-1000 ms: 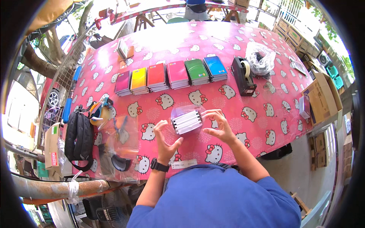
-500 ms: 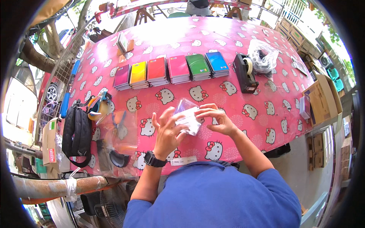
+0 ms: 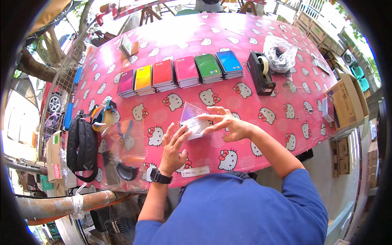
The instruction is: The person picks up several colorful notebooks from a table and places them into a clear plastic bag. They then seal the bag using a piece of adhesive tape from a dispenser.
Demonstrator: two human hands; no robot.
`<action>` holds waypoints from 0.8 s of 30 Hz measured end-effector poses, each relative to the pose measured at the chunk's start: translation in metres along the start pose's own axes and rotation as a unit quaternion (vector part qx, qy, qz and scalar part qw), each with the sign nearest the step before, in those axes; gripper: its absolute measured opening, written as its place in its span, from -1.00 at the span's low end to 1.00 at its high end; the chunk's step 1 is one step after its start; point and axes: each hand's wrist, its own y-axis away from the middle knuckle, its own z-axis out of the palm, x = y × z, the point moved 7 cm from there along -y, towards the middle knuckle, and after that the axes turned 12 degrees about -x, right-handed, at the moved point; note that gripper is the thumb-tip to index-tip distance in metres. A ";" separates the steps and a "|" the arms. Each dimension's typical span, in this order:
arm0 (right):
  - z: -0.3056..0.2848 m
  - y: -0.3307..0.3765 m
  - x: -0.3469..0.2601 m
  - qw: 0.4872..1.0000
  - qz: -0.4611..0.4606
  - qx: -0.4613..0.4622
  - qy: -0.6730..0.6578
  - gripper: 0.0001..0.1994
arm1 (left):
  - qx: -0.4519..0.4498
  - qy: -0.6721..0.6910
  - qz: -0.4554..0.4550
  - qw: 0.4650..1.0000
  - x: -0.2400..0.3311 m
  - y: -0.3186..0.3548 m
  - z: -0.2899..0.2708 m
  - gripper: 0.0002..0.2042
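Observation:
A white packet in clear plastic lies on the pink patterned table in front of me, a clear pointed flap of its wrap sticking out at the far side. At its left edge, my left hand rests its outstretched fingertips, a dark watch on the wrist. From the right, my right hand reaches over with spread fingers, their tips touching the packet's right side. Neither hand is closed round it. Nearer my body lies a white printed strip. What is inside the wrap is too bright to make out.
Beyond my hands stand several stacks of spiral notebooks in different colours. A black tape dispenser and a clear plastic bag are to their right. A black backpack sits at left, an open cardboard box at right.
My left hand has come down lower, its fingers now flatter against the packet. The packet has shifted slightly left, and my right hand's fingers have stretched out over its right side.

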 end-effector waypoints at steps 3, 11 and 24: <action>0.002 -0.006 0.001 1.000 -0.008 -0.022 0.009 -0.27 | 0.016 0.021 0.000 1.000 -0.001 -0.001 -0.002 -0.32; 0.008 -0.006 -0.005 0.993 -0.013 -0.113 0.042 -0.15 | -0.031 -0.001 -0.023 0.999 -0.006 0.000 0.002 -0.26; -0.003 -0.033 0.021 0.913 -0.046 0.001 -0.406 -0.45 | -0.099 -0.050 -0.009 0.994 0.002 -0.018 0.007 -0.29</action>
